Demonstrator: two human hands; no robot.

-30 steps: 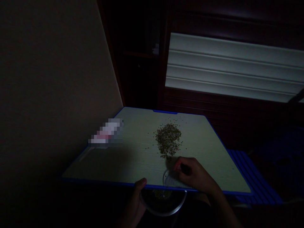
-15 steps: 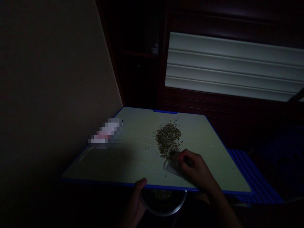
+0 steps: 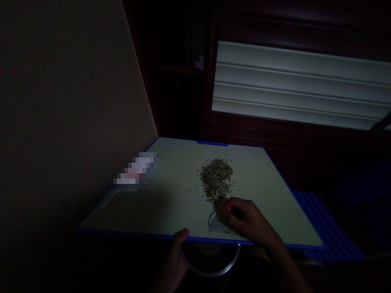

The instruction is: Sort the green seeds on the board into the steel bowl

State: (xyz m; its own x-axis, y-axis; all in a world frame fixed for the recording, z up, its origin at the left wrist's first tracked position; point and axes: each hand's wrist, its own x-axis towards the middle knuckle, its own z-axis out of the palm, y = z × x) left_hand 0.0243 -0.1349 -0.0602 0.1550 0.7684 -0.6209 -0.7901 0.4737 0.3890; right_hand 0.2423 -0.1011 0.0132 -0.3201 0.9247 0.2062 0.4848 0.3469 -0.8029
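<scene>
A pile of small greenish-brown grains (image 3: 216, 178) lies on a pale board with a blue rim (image 3: 159, 236). My right hand (image 3: 249, 221) rests on the board just in front of the pile, its fingers pinched on a small pale card (image 3: 216, 224) whose edge touches the board. My left hand (image 3: 176, 260) is below the board's near edge, fingers wrapped round the rim of a metal bowl (image 3: 210, 260) held under that edge. Some grains show inside the bowl. The scene is very dark.
A blurred white and pink object (image 3: 136, 171) lies at the board's left side. A plain wall (image 3: 61, 101) stands on the left. Dark wooden furniture and pale slats (image 3: 299, 87) are behind. A blue ribbed surface (image 3: 324, 228) sits at the right.
My right hand first went up toward the pile with the card, then drew back toward the near edge. My left hand and the bowl stayed put.
</scene>
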